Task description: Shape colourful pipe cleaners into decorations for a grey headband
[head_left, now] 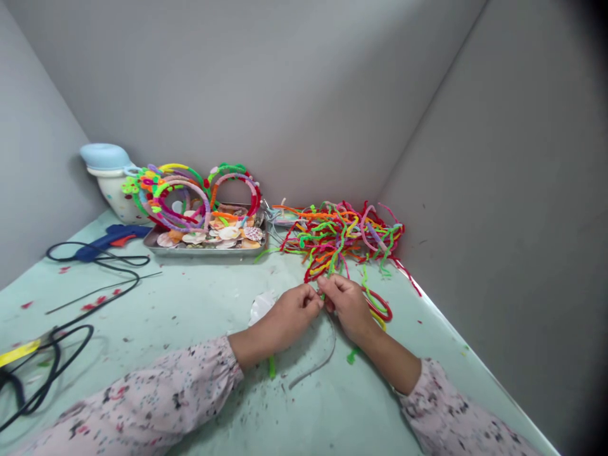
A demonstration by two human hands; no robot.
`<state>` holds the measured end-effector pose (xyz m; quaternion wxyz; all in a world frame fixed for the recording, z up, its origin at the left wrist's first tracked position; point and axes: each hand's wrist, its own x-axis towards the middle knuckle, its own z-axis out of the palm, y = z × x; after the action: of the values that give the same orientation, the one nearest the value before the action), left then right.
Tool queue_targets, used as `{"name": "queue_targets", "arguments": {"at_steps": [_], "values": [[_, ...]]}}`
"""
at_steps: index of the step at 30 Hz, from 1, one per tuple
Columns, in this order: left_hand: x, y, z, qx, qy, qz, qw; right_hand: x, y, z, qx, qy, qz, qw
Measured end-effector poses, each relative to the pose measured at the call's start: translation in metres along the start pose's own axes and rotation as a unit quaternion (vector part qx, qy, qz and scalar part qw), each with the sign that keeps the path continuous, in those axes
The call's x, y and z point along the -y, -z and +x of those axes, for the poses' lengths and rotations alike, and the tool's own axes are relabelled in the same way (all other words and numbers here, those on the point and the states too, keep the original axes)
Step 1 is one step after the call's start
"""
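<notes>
**Clerk:** State of the hands?

**Inspector:** The left hand point(294, 310) and the right hand point(349, 304) meet low on the pale green table top point(199, 304), fingertips touching. The left hand's fingers are pinched together; what they nip is too small to make out. The right hand's fingers are curled and closed on the upper end of a thin grey curved band point(319, 367).

**Clerk:** Where does the band lie?

**Inspector:** From the right hand it sweeps down and to the left across the table, between the two floral sleeves, with its free end resting on the surface.

**Clerk:** Items close by?

**Inspector:** A red-wrapped loop point(382, 308) sits just beside the right hand. A short green fuzzy stem point(272, 366) lies below the left wrist, and a white scrap point(261, 305) is partly covered by the left hand.

**Clerk:** Further off?

**Inspector:** A tangled heap of multicoloured pipe cleaners point(342, 235) lies behind the hands against the grey wall. To its left stands a shallow metal tray of seashells point(209, 248), with colour-wrapped hoops point(190, 193) stacked on it. A blue glue gun point(111, 237) lies left of the tray, with a black cable point(71, 304) trailing from it, and a white pot with a pale blue lid point(110, 174) stands in the corner
</notes>
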<state>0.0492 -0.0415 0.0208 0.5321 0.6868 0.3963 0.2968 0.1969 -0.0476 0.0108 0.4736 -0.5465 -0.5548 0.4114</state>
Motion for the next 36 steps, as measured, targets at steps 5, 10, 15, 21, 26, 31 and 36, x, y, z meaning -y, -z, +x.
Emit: {"name": "queue_targets", "arguments": {"at_steps": [5, 10, 15, 21, 26, 31, 36], "values": [[0.001, 0.0, 0.001, -0.01, 0.0, 0.022, 1.0, 0.001, -0.001, 0.0, -0.009, -0.006, 0.0, 1.0], [-0.001, -0.001, -0.001, -0.039, -0.019, 0.109, 0.993, 0.002, -0.002, 0.002, -0.016, -0.004, -0.025, 1.0], [-0.003, -0.001, -0.003, -0.051, -0.032, 0.172, 0.983, -0.002, -0.002, 0.005, -0.012, -0.01, -0.026, 1.0], [0.001, -0.001, -0.002, -0.057, -0.037, 0.161, 0.985, -0.003, -0.002, 0.006, -0.021, -0.016, -0.026, 0.999], [0.002, -0.002, -0.001, -0.07, -0.031, 0.168, 0.983, -0.004, -0.002, 0.007, -0.02, -0.015, -0.017, 1.0], [0.004, -0.004, -0.001, -0.059, -0.01, 0.082, 0.995, -0.008, -0.001, 0.009, 0.005, -0.034, 0.014, 0.999], [0.009, -0.003, 0.002, -0.056, 0.002, -0.024, 0.998, -0.015, 0.001, 0.011, 0.013, -0.004, 0.093, 0.996]]}}
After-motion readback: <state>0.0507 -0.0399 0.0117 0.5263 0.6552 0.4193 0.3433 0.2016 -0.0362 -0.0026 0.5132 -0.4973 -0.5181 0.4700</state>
